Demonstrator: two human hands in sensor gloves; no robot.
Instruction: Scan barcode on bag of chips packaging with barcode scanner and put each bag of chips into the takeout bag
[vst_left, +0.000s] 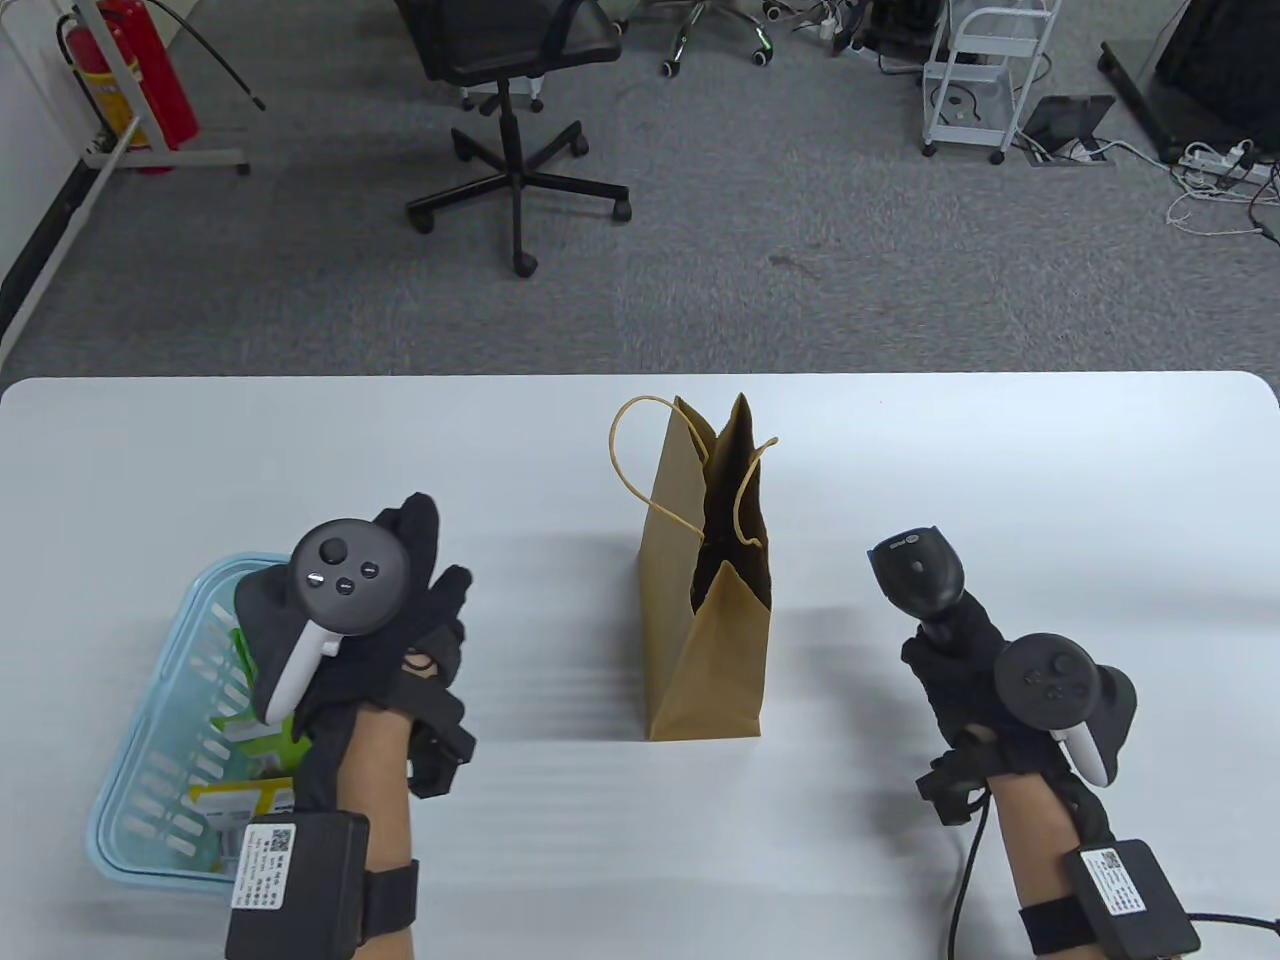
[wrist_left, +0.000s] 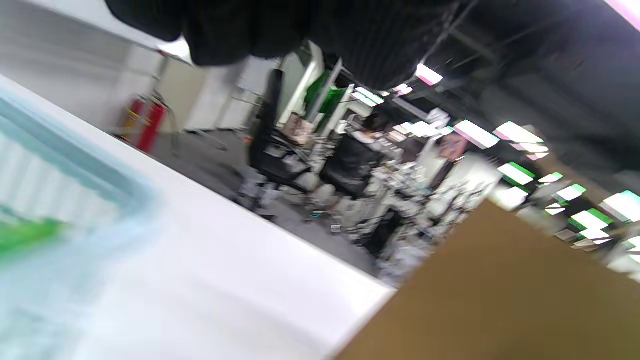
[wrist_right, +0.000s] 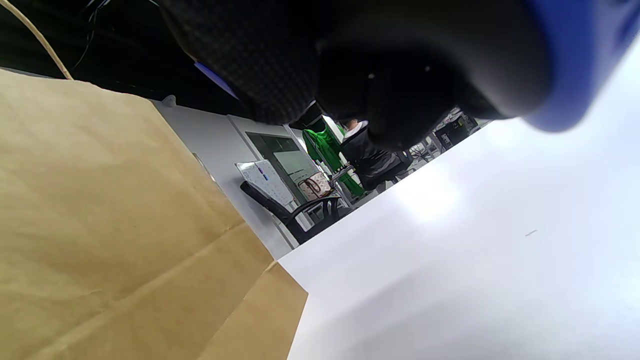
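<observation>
White table (vst_left: 1050, 450) — one takeout bag (vst_left: 705, 640), one scanner (vst_left: 915, 570)

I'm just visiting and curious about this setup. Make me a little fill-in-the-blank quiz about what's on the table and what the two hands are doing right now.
1. The right hand grips a black barcode ______.
2. The brown paper takeout bag stands upright between the two ______.
3. The bags of chips lie in a light ______ basket.
4. The left hand hovers over that basket and holds ______.

Missing words: scanner; hands; blue; nothing
</observation>
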